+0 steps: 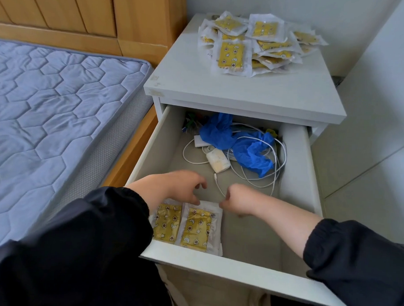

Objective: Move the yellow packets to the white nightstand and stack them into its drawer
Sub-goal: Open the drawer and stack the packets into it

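In the drawer (297, 171), the left hand (183, 186) and right hand (239, 198) curl at the 12 o'clock edge of a yellow packet (199, 229). Whether either grip pinches it, I cannot tell.

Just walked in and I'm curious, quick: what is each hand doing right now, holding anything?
Left hand: loosely curled over the drawer, holding nothing.
Right hand: curled at the corner of the right packet; whether it pinches cannot be told.
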Demonstrator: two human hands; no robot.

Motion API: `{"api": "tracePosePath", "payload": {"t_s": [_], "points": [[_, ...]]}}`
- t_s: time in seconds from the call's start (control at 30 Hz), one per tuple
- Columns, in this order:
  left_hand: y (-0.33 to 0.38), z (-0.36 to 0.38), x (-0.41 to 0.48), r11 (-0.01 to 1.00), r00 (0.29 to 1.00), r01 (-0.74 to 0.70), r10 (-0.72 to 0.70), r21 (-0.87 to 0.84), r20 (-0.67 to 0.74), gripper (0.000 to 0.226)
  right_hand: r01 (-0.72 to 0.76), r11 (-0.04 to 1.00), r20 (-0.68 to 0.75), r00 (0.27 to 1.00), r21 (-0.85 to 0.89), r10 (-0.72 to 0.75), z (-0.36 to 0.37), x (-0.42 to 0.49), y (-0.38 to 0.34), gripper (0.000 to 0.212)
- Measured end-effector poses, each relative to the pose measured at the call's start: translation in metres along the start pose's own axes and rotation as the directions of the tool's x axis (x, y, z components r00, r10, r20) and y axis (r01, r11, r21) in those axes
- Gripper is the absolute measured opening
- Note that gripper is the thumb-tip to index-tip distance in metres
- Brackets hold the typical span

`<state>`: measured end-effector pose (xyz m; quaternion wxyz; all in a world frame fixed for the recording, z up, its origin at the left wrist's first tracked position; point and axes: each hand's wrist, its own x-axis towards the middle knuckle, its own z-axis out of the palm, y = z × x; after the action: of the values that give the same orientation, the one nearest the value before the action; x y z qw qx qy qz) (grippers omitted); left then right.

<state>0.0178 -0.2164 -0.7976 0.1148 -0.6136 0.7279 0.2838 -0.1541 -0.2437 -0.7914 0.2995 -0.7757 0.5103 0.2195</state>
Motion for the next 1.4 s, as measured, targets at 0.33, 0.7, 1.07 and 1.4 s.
{"api": "tracePosePath", "payload": {"t_s": [0.33,0.7,1.07,1.4], "points": [[0.039,-0.070,-0.014,0.981,0.904,-0.113,0.035,-0.159,-0.426,0.037,0.209,0.978,-0.582,0.795,-0.001,-0.171,-0.076,-0.030,0.016,0.007],[0.061,-0.163,0.000,0.968,0.657,-0.169,-0.028,-0.183,-0.753,0.023,0.315,0.949,-0.844,0.514,0.020,-0.153,-0.170,-0.044,0.033,0.020],[0.028,-0.188,0.058,0.798,0.550,-0.074,-0.468,-0.598,-0.691,0.060,0.134,0.991,-0.911,0.410,0.029,-0.029,-0.201,0.027,0.050,0.049],[0.017,-0.202,0.094,0.855,0.519,0.111,-0.485,-0.507,-0.704,0.072,0.157,0.974,-0.907,0.364,-0.165,-0.212,-0.221,0.057,0.039,0.060]]}}
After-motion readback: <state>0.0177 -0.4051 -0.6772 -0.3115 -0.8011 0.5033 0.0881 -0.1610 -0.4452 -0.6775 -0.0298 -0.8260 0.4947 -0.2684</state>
